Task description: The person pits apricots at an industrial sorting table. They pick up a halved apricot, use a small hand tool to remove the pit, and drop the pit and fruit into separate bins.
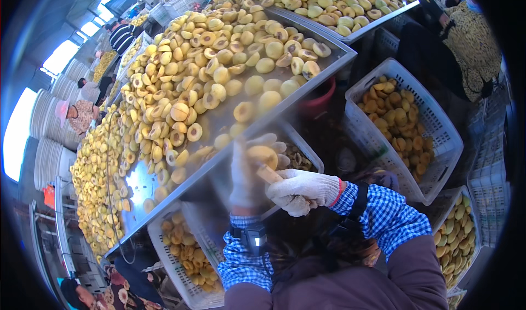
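My left hand (241, 182), in a white knit glove and blurred, holds a yellow peach half (265, 156) just off the metal edge of the table (287, 100). In my right hand (302, 190), also gloved, is a short tool with a pale, wood-like handle (269, 173). The tool's far end meets the fruit and its working tip cannot be made out. Beneath both hands stands a plastic crate (305, 145) with dark-centred fruit pieces (299, 159) inside. Many cut peach halves (176, 100) are heaped on the table.
White plastic crates of fruit stand at right (446, 145), lower left (189, 287) and lower right (472, 244). A red bucket (318, 100) sits under the table edge. Co-workers are at upper right (468, 47), lower left (119, 285) and far left (80, 115).
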The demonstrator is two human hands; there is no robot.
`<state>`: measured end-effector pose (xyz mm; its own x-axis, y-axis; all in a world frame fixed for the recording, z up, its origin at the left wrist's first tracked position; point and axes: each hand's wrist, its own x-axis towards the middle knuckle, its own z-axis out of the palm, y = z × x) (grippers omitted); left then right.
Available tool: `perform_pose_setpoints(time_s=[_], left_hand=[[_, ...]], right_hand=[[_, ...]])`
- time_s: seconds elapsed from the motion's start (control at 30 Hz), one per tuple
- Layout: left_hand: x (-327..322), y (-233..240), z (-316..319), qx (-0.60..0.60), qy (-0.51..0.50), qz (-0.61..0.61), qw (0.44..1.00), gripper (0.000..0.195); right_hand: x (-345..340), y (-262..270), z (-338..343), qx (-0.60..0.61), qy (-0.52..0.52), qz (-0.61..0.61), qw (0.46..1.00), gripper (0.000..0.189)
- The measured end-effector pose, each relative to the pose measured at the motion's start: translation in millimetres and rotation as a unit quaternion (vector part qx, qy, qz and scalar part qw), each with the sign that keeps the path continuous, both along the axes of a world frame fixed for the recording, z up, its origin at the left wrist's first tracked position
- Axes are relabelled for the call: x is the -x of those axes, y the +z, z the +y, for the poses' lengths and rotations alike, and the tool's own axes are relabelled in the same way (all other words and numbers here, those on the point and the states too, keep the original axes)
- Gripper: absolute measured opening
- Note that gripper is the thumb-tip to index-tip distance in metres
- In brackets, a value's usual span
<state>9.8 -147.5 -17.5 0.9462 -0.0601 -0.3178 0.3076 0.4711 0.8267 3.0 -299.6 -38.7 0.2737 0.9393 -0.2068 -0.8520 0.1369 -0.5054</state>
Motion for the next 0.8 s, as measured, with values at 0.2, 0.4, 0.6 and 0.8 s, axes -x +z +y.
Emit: perform_pose_setpoints(time_s=[0.2, 0.4, 0.6, 0.8], left_hand=[[26, 10, 24, -0.054, -0.018, 0.037, 0.998, 0.07], [62, -15, 94, -0.089, 0.185, 0.064, 0.977, 0.063], [138, -15, 238, -0.657, 0.316, 0.121, 0.674, 0.06], [-5, -17, 213, -0.708, 0.206, -0.1, 0.668, 0.039]], right_hand=[[14, -10, 14, -0.005, 0.023, -0.021, 0.999, 0.02], [9, -3, 16, -0.073, 0.011, 0.044, 0.996, 0.021], [5, -18, 13, 0.045, -0.001, 0.055, 0.997, 0.014], [5, -10, 13, 0.092, -0.006, -0.018, 0.996, 0.011]])
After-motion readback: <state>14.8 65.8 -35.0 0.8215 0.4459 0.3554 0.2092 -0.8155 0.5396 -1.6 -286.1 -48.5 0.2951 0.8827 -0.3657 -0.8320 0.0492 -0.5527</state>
